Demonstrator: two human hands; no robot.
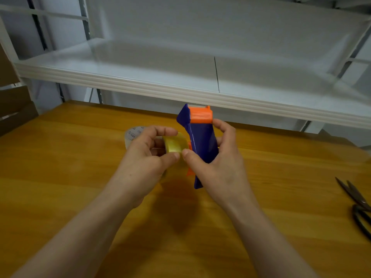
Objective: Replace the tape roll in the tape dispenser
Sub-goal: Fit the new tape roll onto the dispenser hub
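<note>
Left forearm and right forearm reach in from the bottom edge over a wooden table; the left hand pinches a yellowish tape roll between its thumb and curled fingers, the roll standing just right of that hand's fingertips; the right hand is wrapped round a blue tape dispenser with orange parts, thumb on its near side, fingers curled over the far edge, and the orange end pointing up and away above the fingers; roll and dispenser sit side by side, and whether they touch I cannot tell; behind the left hand's knuckles a clear tape roll rests on the table; dark scissors lie well to the right of the right hand; a white shelf runs beyond both hands.
</note>
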